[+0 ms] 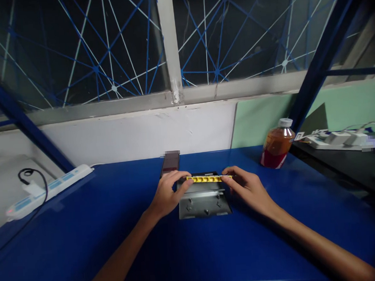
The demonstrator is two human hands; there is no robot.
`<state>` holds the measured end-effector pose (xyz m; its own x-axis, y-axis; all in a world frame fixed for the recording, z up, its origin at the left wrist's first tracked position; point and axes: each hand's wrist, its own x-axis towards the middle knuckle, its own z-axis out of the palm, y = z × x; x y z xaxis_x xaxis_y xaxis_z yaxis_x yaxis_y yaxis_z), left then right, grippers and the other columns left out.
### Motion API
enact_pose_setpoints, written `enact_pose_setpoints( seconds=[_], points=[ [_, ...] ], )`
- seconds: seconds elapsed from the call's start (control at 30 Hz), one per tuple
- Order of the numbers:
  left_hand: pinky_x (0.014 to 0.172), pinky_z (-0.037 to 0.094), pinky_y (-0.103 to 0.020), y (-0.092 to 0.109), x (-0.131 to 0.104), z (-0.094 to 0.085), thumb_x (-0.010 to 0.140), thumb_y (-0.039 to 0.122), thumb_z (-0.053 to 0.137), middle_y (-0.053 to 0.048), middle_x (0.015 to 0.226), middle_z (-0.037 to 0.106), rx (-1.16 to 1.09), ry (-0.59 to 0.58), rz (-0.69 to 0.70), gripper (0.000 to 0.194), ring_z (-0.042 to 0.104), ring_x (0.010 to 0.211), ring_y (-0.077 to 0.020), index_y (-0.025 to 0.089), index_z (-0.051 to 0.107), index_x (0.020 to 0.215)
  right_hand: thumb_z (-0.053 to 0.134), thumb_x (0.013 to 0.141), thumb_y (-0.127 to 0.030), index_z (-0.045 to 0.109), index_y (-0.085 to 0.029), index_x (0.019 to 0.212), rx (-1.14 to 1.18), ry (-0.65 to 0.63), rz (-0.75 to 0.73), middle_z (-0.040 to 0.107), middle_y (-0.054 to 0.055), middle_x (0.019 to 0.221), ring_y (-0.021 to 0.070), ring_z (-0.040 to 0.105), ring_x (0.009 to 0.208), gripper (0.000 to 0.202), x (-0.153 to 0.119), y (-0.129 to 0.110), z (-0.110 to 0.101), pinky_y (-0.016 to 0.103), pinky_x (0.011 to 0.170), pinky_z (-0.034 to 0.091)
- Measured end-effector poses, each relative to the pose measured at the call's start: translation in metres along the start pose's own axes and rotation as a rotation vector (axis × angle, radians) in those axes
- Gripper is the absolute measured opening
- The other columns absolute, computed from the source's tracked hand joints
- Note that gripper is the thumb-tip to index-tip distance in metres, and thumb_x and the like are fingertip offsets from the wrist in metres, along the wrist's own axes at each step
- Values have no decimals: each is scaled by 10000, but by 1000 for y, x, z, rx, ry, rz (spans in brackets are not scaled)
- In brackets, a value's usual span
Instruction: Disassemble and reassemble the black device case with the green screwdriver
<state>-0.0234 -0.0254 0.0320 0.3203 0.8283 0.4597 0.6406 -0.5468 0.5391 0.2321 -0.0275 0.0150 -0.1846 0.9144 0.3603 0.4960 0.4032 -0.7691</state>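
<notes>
Head view: from my remote post, I watch two bare hands grip a yellow strip (207, 179) over a blue table (134, 256). The left hand (171, 193) pinches one end between thumb and fingers, while the right hand (249, 187) holds the opposite end in a similar pinch; both are closed down to the strip's narrow edge. The strip, lined with a row of small rounded recesses, runs crosswise above the far part of a dark gray case (204, 206), whose near section shows small posts or fittings. I cannot tell whether strip and case touch.

Just beyond the left hand, a dark rectangular object (170, 162) lies partly hidden by the fingers. At left on the blue surface, I see a white power strip (61, 182) with a plug (34, 189) and black cable (45, 183). Toward the far right edge, a capped bottle of amber drink (277, 145) stands upright near a blue post (308, 88). On an adjoining black table (338, 169), another power strip (335, 141) holds white plugs. Behind the scene, dark windows (121, 47) with blue and white lines rise above a pale wall (143, 137) and green panel (252, 119).
</notes>
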Motion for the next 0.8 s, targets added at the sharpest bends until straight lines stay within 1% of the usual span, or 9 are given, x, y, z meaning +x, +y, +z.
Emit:
enact_pose_setpoints(
  seconds=[0.1,0.2,0.27,0.33,0.4,0.5,0.63,0.8],
  points=[
    [883,425,-392,3,-3,5,961,386,342,-15,1064,651,41,-45,21,301,581,980,-211,256,584,1084,479,879,-507,601,-199,901,12,12,35,550,-14,628,142,508,541,332,1,-1,2,256,500,395],
    [847,432,-374,4,-5,10,975,368,307,-3,965,663,56,-93,16,300,596,893,-197,257,555,1103,470,879,-522,593,-194,868,49,18,88,540,-16,631,130,487,524,351,2,2,3,246,481,382],
    [827,444,-361,4,-6,12,976,377,304,-4,925,663,38,-99,-1,299,604,861,-195,254,552,1090,479,873,-526,584,-192,846,87,18,110,511,-27,608,119,463,504,351,3,4,3,235,457,362],
    [781,470,-331,4,-6,12,974,398,305,-5,923,655,-13,-82,-45,294,616,842,-192,254,543,1072,498,866,-522,565,-194,824,157,3,119,471,-45,571,105,435,472,337,3,5,3,223,431,337],
    [699,496,-289,5,-6,11,969,424,314,2,871,640,-96,-57,-118,282,631,796,-184,252,523,1047,509,864,-510,541,-196,822,252,-27,123,436,-63,539,91,413,428,319,3,5,3,215,404,318],
    [615,512,-250,7,-5,10,956,462,336,22,757,591,-257,-11,-211,273,636,696,-167,239,489,996,518,863,-493,518,-199,857,370,-88,133,460,-67,555,81,431,376,294,3,2,4,205,358,308],
    [601,516,-254,3,-3,12,935,490,375,25,755,570,-415,44,-263,290,621,625,-152,228,482,996,520,868,-481,507,-203,895,484,-154,152,519,-54,604,82,478,358,279,4,0,4,199,323,331],
    [663,482,-279,-2,-1,17,929,447,418,16,753,592,-523,45,-266,318,631,612,-150,213,450,1141,558,846,-484,512,-189,890,567,-159,177,527,-54,583,84,491,354,301,5,-2,2,203,321,369]
  ],
)
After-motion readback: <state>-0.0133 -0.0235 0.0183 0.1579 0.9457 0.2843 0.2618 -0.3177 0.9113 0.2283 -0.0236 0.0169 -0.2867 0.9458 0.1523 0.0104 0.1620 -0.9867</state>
